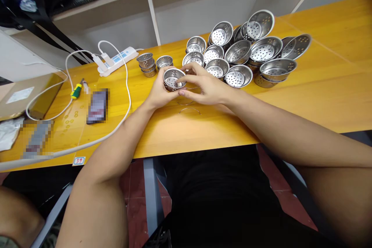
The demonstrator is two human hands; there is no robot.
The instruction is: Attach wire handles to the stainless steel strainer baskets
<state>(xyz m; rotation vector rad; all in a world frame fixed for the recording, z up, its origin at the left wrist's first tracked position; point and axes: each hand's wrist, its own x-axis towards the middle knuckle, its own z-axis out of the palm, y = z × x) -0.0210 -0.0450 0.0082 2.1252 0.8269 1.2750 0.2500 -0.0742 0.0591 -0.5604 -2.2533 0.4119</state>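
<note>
A small perforated stainless-steel cup (172, 82) is held above the table, its mouth turned up towards me. My left hand (159, 93) wraps round its left side and underside, with the thumb along the lower front. From the right, my right hand (205, 87) grips the same cup, its index finger over the rim and its thumb low on the outside. Thin curved wires (190, 109) lie on the table just below the hands; part of them is hidden by the right hand. Behind the left hand stand small stacked perforated cups (145, 62) and another cup group (164, 62).
Several perforated metal baskets (238, 52) are piled at the right rear. A white power strip (119, 61) with cables stands behind left. Further left are a green-yellow handled tool (76, 91), a blurred phone-like object (97, 106) and a cardboard box (29, 97). Another person's leg (19, 211) is at lower left.
</note>
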